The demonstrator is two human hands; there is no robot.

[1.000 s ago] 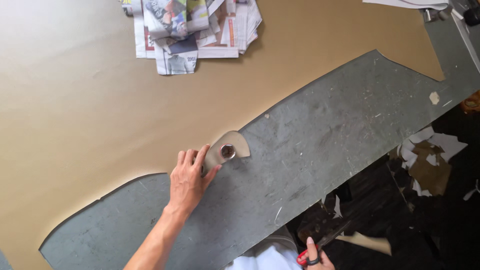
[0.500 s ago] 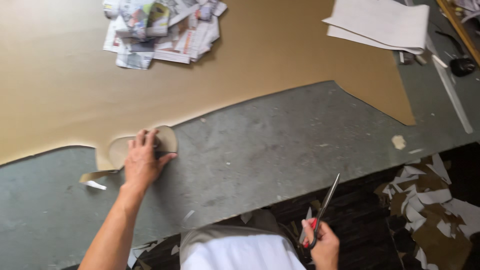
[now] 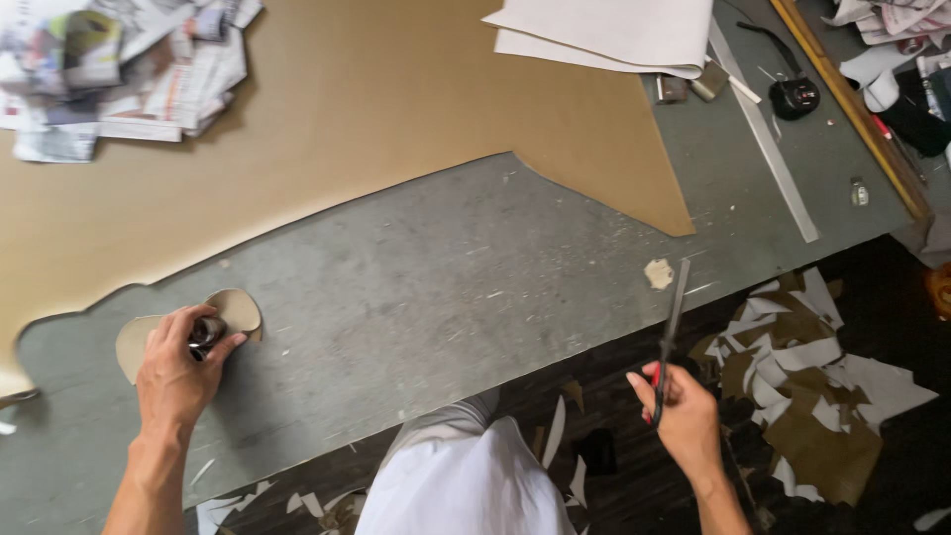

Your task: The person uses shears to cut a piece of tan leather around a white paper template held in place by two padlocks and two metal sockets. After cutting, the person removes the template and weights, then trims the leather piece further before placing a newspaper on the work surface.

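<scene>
Cardboard cutout (image 3: 236,309) under left hand (image 3: 178,374)

A loose heap of printed newspaper sheets (image 3: 119,69) is lying at the far left of the gray worktable (image 3: 475,287), overlapping the tan sheet; the pages are showing white and gray with patches of colour, crumpled and fanned at odd angles. Beyond that, no packages, labels, signs or screens are showing anywhere that I can make out. At the far right edge, some white papers (image 3: 892,20) are piling up, too cut off to tell whether they are printed.
</scene>
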